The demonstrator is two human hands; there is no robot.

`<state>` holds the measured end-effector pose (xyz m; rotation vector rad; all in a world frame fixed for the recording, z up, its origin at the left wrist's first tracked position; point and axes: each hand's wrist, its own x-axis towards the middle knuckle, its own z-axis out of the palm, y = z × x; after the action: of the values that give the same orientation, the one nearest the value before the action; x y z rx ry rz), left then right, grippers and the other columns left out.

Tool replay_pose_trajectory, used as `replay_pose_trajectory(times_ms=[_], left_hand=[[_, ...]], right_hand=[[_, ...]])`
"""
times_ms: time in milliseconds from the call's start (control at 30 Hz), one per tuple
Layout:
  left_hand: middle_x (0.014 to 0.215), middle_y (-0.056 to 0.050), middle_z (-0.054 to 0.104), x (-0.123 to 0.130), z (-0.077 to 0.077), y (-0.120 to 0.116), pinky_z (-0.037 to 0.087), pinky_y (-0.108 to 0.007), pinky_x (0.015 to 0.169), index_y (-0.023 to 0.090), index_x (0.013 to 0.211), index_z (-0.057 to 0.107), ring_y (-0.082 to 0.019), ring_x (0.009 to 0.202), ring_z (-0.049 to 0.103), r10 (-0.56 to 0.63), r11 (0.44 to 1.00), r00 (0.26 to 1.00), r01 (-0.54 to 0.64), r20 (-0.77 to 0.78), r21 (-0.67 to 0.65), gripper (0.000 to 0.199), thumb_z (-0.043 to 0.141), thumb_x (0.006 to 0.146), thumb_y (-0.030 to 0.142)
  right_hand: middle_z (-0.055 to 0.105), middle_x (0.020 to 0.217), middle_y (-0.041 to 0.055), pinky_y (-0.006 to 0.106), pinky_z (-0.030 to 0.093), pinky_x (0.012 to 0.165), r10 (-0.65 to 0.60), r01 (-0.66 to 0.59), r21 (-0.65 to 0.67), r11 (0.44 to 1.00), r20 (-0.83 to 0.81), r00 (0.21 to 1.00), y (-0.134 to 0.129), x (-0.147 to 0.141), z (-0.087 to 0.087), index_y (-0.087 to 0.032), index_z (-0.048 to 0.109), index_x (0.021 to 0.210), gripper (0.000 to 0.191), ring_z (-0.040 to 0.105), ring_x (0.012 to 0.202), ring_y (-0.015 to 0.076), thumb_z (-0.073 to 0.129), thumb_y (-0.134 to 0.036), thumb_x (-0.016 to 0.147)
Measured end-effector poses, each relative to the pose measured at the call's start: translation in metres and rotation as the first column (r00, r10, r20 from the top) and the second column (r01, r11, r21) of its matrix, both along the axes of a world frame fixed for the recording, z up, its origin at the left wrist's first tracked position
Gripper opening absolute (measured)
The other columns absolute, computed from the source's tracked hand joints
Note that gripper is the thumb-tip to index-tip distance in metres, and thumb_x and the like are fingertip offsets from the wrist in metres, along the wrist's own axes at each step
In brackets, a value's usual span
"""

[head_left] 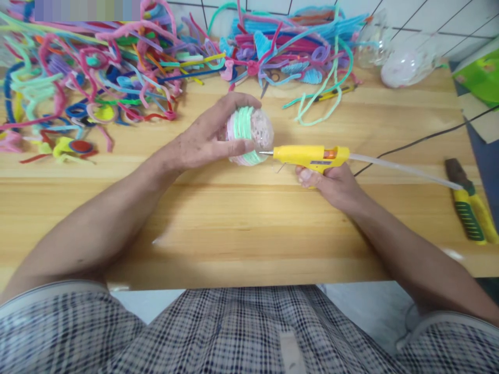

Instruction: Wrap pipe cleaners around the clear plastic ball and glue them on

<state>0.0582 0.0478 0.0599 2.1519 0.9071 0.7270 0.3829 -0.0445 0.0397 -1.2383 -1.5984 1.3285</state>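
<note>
My left hand (214,130) grips a rounded clear container (263,127) lying on its side, its pinkish end facing right. Mint-green and pale pink pipe cleaners (244,123) are wrapped around the part nearer my palm. In my right hand (335,184) is a yellow hot glue gun (300,154), held by its handle. Its metal nozzle points left and meets or nearly meets the container's lower right side, beside the green wrap. A long translucent glue stick (405,170) sticks out of the gun's back.
Many coloured pipe cleaners (128,78) and fuzzy shapes cover the back and left of the wooden table (249,228). Clear containers (405,67) stand back right. Yellow-green pliers (470,208) lie at the right edge, and a black cable (421,139) crosses that side.
</note>
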Motion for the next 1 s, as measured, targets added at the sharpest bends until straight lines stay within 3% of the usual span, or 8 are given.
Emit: replay_pose_trajectory(times_ms=[267,433,633,1000], left_hand=[[0.155,-0.001,0.070,0.000,0.000,0.000,0.061,-0.061,0.113,0.039,0.159,0.060,-0.035,0.128,0.067,-0.003,1.000,1.000,0.003,-0.004,0.015,0.078,0.076,0.094,0.079],[0.156,0.000,0.070,0.000,0.001,-0.001,0.062,-0.060,0.114,0.040,0.158,0.060,-0.034,0.128,0.067,-0.004,1.000,1.000,0.004,-0.004,0.004,0.075,0.078,0.095,0.075],[0.157,0.002,0.069,0.000,-0.001,-0.001,0.062,-0.058,0.114,0.043,0.157,0.060,-0.033,0.128,0.070,-0.002,1.000,1.000,0.002,-0.002,-0.010,0.070,0.074,0.097,0.076],[0.153,-0.002,0.071,0.000,-0.001,0.000,0.061,-0.062,0.114,0.040,0.153,0.064,-0.035,0.125,0.069,-0.020,1.000,0.998,0.020,0.052,-0.001,0.069,0.077,0.095,0.076]], right_hand=[[0.066,0.077,0.0008,0.035,0.051,0.063,0.005,-0.005,-0.006,1.000,0.002,1.000,-0.001,0.000,0.002,-0.027,0.075,0.086,0.044,0.056,0.069,0.0174,0.090,-0.069,0.087],[0.063,0.076,-0.0019,0.031,0.045,0.060,0.018,-0.017,0.016,1.000,-0.048,0.999,0.002,-0.004,0.001,-0.027,0.074,0.083,0.047,0.052,0.067,0.0145,0.089,-0.071,0.088],[0.064,0.079,-0.0020,0.030,0.046,0.062,0.035,-0.033,0.028,0.999,-0.082,0.996,0.005,-0.007,0.001,-0.027,0.073,0.083,0.050,0.053,0.070,0.0136,0.087,-0.074,0.089],[0.067,0.078,-0.0004,0.034,0.051,0.064,-0.011,0.012,-0.018,1.000,0.004,1.000,0.000,0.004,0.000,-0.027,0.077,0.086,0.045,0.056,0.068,0.0166,0.091,-0.070,0.085]])
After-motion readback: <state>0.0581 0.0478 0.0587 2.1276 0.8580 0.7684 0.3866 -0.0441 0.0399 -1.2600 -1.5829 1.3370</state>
